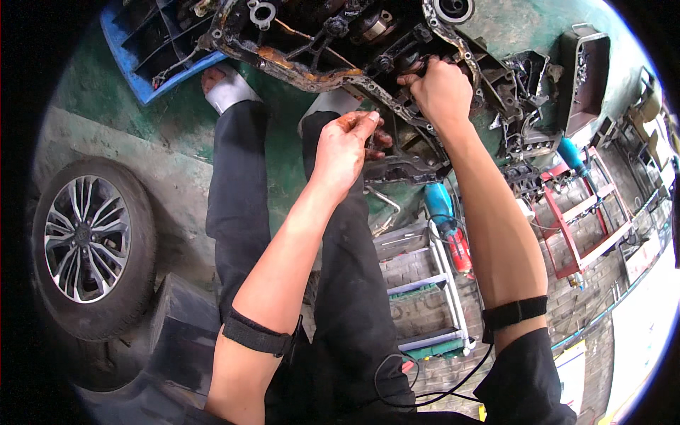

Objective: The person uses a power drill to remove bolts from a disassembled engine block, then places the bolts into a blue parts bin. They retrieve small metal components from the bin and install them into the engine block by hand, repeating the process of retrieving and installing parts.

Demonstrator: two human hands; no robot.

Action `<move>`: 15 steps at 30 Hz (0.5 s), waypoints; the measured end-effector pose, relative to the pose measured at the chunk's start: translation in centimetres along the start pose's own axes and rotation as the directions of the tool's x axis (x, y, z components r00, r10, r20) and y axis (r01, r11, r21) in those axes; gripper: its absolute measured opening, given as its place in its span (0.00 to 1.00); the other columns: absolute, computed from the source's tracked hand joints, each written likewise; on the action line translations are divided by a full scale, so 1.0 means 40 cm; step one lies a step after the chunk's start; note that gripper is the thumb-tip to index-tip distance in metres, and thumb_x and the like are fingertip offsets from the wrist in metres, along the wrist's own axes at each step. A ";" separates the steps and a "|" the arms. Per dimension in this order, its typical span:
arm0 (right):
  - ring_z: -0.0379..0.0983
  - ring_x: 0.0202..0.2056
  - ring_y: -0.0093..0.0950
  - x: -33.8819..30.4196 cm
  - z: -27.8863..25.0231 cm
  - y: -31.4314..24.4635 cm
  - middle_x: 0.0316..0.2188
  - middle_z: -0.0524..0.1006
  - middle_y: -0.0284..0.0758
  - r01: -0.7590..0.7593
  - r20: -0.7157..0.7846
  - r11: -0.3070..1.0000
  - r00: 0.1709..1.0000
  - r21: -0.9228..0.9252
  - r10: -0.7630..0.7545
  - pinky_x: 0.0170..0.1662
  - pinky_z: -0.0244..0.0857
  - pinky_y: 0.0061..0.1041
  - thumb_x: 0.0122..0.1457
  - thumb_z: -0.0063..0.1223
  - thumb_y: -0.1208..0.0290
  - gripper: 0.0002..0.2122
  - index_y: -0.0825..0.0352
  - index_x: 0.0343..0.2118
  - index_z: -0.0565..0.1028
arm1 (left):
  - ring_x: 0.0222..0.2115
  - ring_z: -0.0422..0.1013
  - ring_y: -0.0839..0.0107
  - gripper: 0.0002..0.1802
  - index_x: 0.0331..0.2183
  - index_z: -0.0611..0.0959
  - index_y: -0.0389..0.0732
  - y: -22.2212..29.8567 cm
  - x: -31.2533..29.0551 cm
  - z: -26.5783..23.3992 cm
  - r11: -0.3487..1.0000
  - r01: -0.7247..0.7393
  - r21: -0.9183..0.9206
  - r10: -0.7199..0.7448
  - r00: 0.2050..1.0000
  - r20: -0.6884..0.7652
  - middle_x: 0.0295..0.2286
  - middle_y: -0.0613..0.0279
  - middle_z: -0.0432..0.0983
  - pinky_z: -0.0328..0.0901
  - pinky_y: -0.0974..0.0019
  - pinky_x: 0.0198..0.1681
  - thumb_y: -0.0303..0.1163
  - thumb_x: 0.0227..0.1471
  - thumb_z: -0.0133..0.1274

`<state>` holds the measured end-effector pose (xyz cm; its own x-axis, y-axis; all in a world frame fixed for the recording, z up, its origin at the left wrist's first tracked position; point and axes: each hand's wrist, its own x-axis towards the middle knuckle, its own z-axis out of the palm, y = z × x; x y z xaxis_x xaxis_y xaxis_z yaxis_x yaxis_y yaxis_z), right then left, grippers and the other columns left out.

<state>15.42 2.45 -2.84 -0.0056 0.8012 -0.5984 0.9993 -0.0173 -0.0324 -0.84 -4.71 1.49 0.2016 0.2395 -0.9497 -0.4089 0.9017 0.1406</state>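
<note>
A greasy, oil-blackened engine block (304, 76) lies with its inside exposed at the top of the view. Over its near right part, my right hand (445, 93) reaches in with curled fingers. Their tips are down among dark internal parts, so what they grip is hidden. Just outside the block's near edge is my left hand (341, 152), its thumb and fingertips pinched together. The fingers are oil-stained, and anything between them is too small to make out. A metal bracket-like part (404, 168) of the engine lies beside the left fingertips.
At upper left stands a blue crate (152, 88); a car wheel (95, 241) is at left. To the right are loose engine castings (528, 106), a metal tray (588, 85), a red frame (577, 234) and a white-railed rack (446, 283). A black cable (453, 389) hangs near my right arm.
</note>
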 end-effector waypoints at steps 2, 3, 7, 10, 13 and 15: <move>0.77 0.25 0.42 -0.003 -0.006 -0.005 0.22 0.78 0.45 -0.020 -0.038 1.000 0.999 0.006 0.020 0.31 0.72 0.38 0.44 0.64 0.59 0.16 0.69 0.28 0.77 | 0.27 0.74 0.73 0.12 0.35 0.77 0.35 0.023 -0.010 0.005 0.999 -0.045 0.030 0.045 0.999 0.005 0.26 0.62 0.76 0.68 0.71 0.27 0.36 0.58 0.50; 0.77 0.26 0.42 -0.005 -0.011 -0.008 0.22 0.78 0.45 -0.042 -0.037 0.999 0.998 0.025 0.043 0.31 0.72 0.38 0.44 0.64 0.59 0.18 0.69 0.31 0.76 | 0.27 0.74 0.75 0.12 0.36 0.77 0.35 0.034 -0.013 0.008 0.998 -0.041 0.048 0.041 0.999 0.003 0.25 0.63 0.76 0.67 0.71 0.26 0.36 0.58 0.50; 0.77 0.31 0.41 -0.059 -0.021 -0.045 0.27 0.79 0.42 -0.146 -0.098 0.974 0.982 0.171 0.164 0.33 0.71 0.37 0.45 0.64 0.60 0.23 0.67 0.42 0.73 | 0.30 0.75 0.71 0.11 0.38 0.76 0.35 0.069 -0.027 -0.003 0.997 -0.071 -0.013 0.072 0.997 0.035 0.30 0.61 0.76 0.70 0.69 0.30 0.33 0.59 0.48; 0.77 0.34 0.38 -0.165 -0.027 -0.087 0.30 0.79 0.40 -0.141 -0.046 0.746 0.973 0.651 0.224 0.38 0.69 0.35 0.48 0.60 0.65 0.16 0.64 0.39 0.76 | 0.31 0.76 0.70 0.11 0.39 0.76 0.35 0.070 -0.025 -0.012 0.992 -0.125 -0.028 0.124 0.992 -0.018 0.31 0.58 0.77 0.71 0.69 0.33 0.33 0.58 0.50; 0.75 0.31 0.23 -0.267 -0.037 -0.129 0.29 0.79 0.38 -0.391 0.397 -0.074 0.913 0.918 0.094 0.37 0.69 0.23 0.54 0.52 0.76 0.13 0.71 0.43 0.75 | 0.39 0.74 0.63 0.16 0.44 0.73 0.34 0.060 -0.025 -0.033 0.989 -0.134 -0.065 0.132 0.991 -0.039 0.39 0.51 0.76 0.69 0.62 0.43 0.36 0.59 0.49; 0.76 0.31 0.24 -0.317 -0.045 -0.155 0.32 0.79 0.38 -0.364 0.383 -0.168 0.919 0.916 0.093 0.38 0.70 0.23 0.51 0.56 0.78 0.16 0.71 0.45 0.73 | 0.44 0.72 0.59 0.19 0.45 0.72 0.33 0.045 -0.030 -0.043 0.974 -0.176 -0.143 0.166 0.983 -0.076 0.42 0.48 0.74 0.66 0.60 0.48 0.37 0.59 0.48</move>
<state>9.36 -6.52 6.39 0.0741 0.5059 -0.8594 -0.1989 -0.8370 -0.5098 -3.35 -3.99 2.39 0.0623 0.3579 -0.9317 -0.5613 0.7845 0.2638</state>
